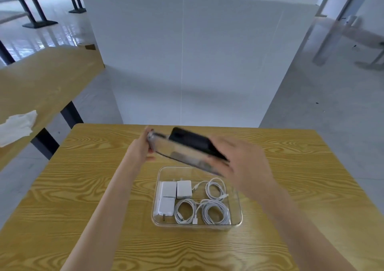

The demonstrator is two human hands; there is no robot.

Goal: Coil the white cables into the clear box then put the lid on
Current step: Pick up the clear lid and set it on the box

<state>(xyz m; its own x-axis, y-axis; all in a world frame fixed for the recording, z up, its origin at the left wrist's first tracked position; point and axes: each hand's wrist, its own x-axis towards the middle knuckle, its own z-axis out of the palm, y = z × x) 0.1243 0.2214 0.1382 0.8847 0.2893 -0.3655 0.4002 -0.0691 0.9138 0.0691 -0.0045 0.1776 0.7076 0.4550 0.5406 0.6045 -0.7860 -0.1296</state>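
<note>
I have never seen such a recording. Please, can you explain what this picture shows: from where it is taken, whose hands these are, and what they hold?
There is one picture, taken by a camera on a person's head, looking down at a wooden table. The left hand and right hand hold a clear lid, tilted, above a clear box. A dark flat thing shows behind it. Inside the box lie three coiled white cables and three white chargers. The lid is not yet on.

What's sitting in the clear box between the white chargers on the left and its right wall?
In the head view, three coiled white cables lie between the chargers and the right wall of the clear box.
</note>
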